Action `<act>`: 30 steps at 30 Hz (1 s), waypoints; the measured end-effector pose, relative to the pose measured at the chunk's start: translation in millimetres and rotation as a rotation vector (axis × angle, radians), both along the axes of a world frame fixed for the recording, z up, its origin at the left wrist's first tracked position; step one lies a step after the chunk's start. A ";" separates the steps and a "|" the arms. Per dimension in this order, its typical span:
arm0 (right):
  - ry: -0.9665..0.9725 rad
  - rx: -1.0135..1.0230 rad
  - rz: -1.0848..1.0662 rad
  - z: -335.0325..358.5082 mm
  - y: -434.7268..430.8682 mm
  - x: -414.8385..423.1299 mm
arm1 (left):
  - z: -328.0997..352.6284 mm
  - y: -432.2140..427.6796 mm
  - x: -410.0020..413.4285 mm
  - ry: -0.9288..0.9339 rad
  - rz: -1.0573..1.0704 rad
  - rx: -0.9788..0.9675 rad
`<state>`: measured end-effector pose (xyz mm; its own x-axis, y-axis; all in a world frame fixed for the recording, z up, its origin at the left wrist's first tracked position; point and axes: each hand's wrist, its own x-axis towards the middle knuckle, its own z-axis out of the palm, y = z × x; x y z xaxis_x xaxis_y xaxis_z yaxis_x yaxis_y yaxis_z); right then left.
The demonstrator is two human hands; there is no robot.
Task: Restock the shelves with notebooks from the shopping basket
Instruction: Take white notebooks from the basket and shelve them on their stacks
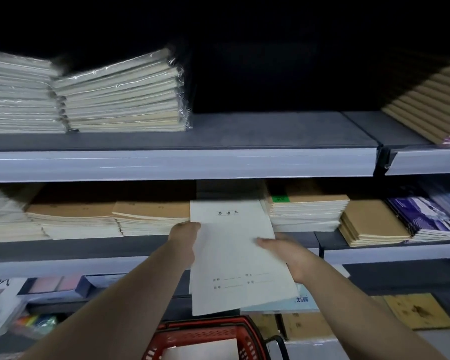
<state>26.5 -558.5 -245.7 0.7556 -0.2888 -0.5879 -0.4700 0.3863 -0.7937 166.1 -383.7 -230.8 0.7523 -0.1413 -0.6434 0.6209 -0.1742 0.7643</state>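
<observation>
Holding a pale notebook (234, 255) flat between both hands, the person has it in front of the middle shelf (89, 248). Its far edge reaches into the gap between two stacks there, while its near end hangs out over the red basket (205, 332). Printed characters sit near the top of the cover, with ruled lines lower down.

The left hand (185, 237) grasps the notebook's left edge, with the fingers tucked out of sight beneath. The right hand (278, 248) grips the right edge with the thumb lying across the cover and the fingers underneath.

Left of the gap lies a stack with brown covers (151, 216), and another brown-topped stack (70, 216) is beside it. Right of the gap sits a taller stack with a green sticker (307, 211), then a low brown pile (372, 222) and purple notebooks (426, 219).

On the upper shelf (270, 128) two plastic-wrapped bundles (120, 94) rest at the left — the middle of that shelf shows bare board — and a slanting brown pile (431, 105) stands at the far right.

Inside the basket something pale shows, too blurred to identify.
</observation>
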 end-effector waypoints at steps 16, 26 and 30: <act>0.164 -0.103 -0.058 0.0 -3.3 25.0 | 6.7 14.6 -0.9 0.034 -0.319 -0.062; 0.113 0.219 -0.037 -6.7 -4.5 -11.5 | -5.4 9.0 -3.3 0.113 -0.278 -0.177; 0.082 0.081 -0.186 -0.2 3.3 0.2 | -5.7 18.3 -7.2 0.191 -0.421 -0.187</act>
<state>26.7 -555.3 -245.9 0.6428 -0.3677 -0.6720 -0.4462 0.5334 -0.7186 158.9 -365.4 -236.5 0.4766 -0.5336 -0.6987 0.6576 -0.3110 0.6861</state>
